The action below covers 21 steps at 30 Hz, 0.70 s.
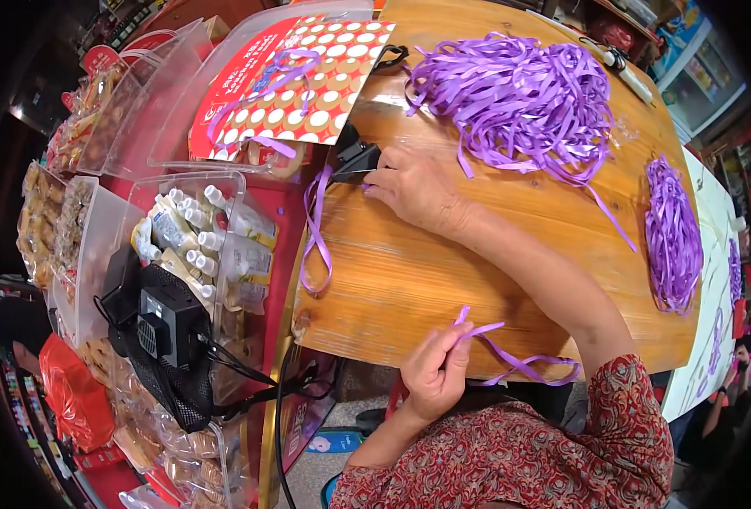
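My left hand pinches a purple ribbon at the table's near edge. A short looped end stands above the fingers, and the rest trails right along the edge. Farther out, my right hand reaches left across the wooden table, fingers curled closed against a black object. Its kind is unclear, and a sliver of purple shows at my fingertips. From beside the black object another purple ribbon loops down over the table's left edge. A large pile of purple ribbons lies beyond my right arm.
A purple ribbon bundle lies at the table's right. On the left are a red-and-gold dotted card with ribbon strips, a clear bin of white-capped pouches, a black boxy device with cables, and a red bag.
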Available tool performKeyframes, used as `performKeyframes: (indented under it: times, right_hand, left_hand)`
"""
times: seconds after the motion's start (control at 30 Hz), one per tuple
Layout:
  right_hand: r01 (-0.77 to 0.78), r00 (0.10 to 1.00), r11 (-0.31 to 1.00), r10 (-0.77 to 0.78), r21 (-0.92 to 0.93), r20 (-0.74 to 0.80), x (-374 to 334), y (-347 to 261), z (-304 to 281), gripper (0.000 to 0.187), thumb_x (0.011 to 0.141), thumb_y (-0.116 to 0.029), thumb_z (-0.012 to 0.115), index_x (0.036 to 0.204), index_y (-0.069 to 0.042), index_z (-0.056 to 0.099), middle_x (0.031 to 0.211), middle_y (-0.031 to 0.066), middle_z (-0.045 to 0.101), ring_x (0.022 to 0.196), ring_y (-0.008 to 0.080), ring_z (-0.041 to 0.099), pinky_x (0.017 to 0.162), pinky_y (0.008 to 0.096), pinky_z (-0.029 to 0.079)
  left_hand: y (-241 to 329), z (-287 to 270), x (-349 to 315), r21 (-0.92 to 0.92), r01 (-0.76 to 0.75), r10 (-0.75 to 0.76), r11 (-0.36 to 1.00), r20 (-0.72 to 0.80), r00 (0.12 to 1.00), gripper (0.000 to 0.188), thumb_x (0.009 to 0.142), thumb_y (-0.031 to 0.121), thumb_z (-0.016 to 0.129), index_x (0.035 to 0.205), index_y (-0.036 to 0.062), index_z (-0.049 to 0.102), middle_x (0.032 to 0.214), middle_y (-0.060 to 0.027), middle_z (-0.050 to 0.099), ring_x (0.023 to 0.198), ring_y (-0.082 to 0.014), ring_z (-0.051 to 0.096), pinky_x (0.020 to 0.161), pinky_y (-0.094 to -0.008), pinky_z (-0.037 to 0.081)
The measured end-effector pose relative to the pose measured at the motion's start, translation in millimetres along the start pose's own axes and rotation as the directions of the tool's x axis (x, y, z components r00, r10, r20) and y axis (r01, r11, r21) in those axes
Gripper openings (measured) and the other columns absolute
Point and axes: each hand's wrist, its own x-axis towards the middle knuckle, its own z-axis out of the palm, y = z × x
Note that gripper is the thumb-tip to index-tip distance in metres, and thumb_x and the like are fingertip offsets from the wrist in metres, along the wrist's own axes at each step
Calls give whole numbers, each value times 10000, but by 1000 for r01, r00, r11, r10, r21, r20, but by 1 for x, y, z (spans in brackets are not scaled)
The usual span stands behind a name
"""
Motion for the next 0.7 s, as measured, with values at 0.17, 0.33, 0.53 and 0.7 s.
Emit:
performKeyframes:
  times: [0.17,0.33,0.53,0.7]
  right_hand:
    - [10,1000,1000,-10,-6,-6,3,1,-2,69,724,-92,692,747,-44,649,752,99,539,729,279,550,641,383,464]
    - [45,999,998,-44,-42,31,-7,4,-26,90,715,-83,698,787,-51,653,753,100,546,730,279,557,644,381,464]
    - [16,1000,999,-16,-43,18,-5,0,-26,127,715,-133,721,797,-56,662,774,102,562,779,285,581,658,394,468]
    - [-75,987,997,76,-10,140,-6,-4,-25,134,724,-166,699,764,-48,648,789,116,567,800,304,583,696,412,477]
  left_hand:
    - [1,1,-1,3,18,-18,1000,9,1000,122,843,0,620,954,-38,656,802,-126,657,638,-182,593,595,-251,457]
    - [-1,-1,-2,-22,41,-41,999,10,999,122,838,-6,623,950,-43,654,801,-130,658,643,-184,596,601,-256,463]
    - [-5,4,-1,1,-32,32,999,5,999,145,823,-16,637,965,-39,651,767,-136,643,603,-193,589,553,-266,452]
    - [-4,2,-1,0,-32,32,999,10,999,175,805,-28,654,980,-35,648,740,-138,630,570,-202,583,508,-273,442]
